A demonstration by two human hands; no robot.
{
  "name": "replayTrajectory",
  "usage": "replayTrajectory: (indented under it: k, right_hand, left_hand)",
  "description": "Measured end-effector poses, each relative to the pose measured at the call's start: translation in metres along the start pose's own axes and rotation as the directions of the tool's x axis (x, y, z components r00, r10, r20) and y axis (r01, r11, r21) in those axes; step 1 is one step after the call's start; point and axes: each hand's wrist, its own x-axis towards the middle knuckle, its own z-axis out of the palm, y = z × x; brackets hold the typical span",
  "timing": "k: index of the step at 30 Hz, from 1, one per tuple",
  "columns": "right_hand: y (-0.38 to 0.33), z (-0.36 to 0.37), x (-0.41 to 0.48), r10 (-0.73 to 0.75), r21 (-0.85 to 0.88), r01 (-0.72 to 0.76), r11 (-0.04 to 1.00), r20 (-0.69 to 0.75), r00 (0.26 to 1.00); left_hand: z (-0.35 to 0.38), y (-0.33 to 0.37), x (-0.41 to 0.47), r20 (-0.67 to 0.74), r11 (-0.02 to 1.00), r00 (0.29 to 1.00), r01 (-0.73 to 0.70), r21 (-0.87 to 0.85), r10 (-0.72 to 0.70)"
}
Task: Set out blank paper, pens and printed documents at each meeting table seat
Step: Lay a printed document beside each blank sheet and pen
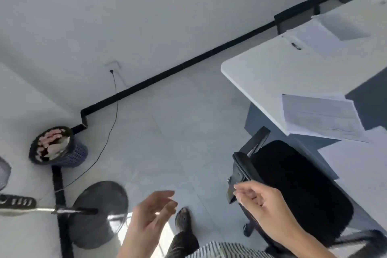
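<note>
Standing by a seat with nothing in hand, the person looks to be between deliveries. The next move, I judge, calls for turning right to the bench (261, 67) and lifting a set. A black chair (297, 184) sits at the bench's near edge. One printed stack (320, 117) lies on that edge, slightly overhanging, and a second stack (314, 37) lies farther along. The left grip (152, 213) and right grip (261, 201) hover wide and empty, off the bench.

Black office chair (293, 186), full wastebasket (56, 146), fan base (98, 213) on tiled floor (167, 132)
</note>
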Motion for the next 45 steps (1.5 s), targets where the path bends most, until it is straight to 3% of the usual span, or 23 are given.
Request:
replayTrajectory:
  k: [5, 11, 14, 18, 22, 26, 31, 33, 36, 39, 42, 45]
  right_hand:
    - [-0.021, -0.009, 0.020, 0.113, 0.075, -0.098, 0.992, -0.232, 0.966]
    - [-0.003, -0.041, 0.012, 0.314, 0.212, -0.235, 0.949, -0.550, 0.773]
    - [0.011, -0.062, 0.017, 0.365, 0.268, -0.249, 0.931, -0.614, 0.700]
    - [0.028, -0.097, 0.039, 0.389, 0.285, -0.265, 0.921, -0.642, 0.660]
    - [0.044, -0.125, 0.061, 0.436, 0.324, -0.292, 0.900, -0.659, 0.613]
    - [0.059, -0.144, 0.080, 0.516, 0.389, -0.338, 0.857, -0.639, 0.571]
    - [0.088, -0.174, 0.124, 0.717, 0.624, -0.368, 0.690, -0.518, 0.467]
    - [0.091, -0.189, 0.145, 0.777, 0.739, -0.300, 0.604, -0.463, 0.426]
    - [0.096, -0.211, 0.181, 0.889, 0.902, -0.188, 0.388, -0.312, 0.336]
    - [0.110, -0.223, 0.209, 0.901, 0.954, -0.126, 0.272, -0.206, 0.382]
    - [0.115, -0.232, 0.233, 0.909, 0.989, 0.139, 0.051, -0.103, 0.403]
    - [0.124, -0.237, 0.258, 0.937, 0.988, 0.145, 0.062, -0.107, 0.333]
  left_hand:
    - [-0.018, 0.055, 0.107, 0.215, 0.990, 0.974, -0.099, 0.105, 0.075]
    - [0.052, 0.129, 0.182, 0.520, 0.939, 0.838, -0.296, 0.176, 0.167]
    - [0.105, 0.153, 0.192, 0.624, 0.908, 0.761, -0.370, 0.195, 0.177]
    - [0.169, 0.172, 0.196, 0.729, 0.862, 0.666, -0.452, 0.227, 0.157]
    - [0.216, 0.178, 0.216, 0.780, 0.806, 0.619, -0.506, 0.306, 0.093]
    - [0.255, 0.188, 0.248, 0.810, 0.736, 0.585, -0.568, 0.369, 0.046]
    - [0.329, 0.189, 0.311, 0.825, 0.569, 0.562, -0.700, 0.432, 0.065]
    - [0.361, 0.188, 0.339, 0.861, 0.456, 0.501, -0.788, 0.413, 0.087]
    - [0.404, 0.185, 0.379, 0.905, 0.198, 0.415, -0.898, 0.392, 0.091]
    - [0.421, 0.172, 0.414, 0.936, -0.048, 0.352, -0.935, 0.352, 0.012]
    - [0.410, 0.154, 0.436, 0.955, -0.146, 0.296, -0.946, 0.288, -0.035]
    - [0.384, 0.136, 0.447, 0.973, -0.158, 0.229, -0.961, 0.227, 0.001]
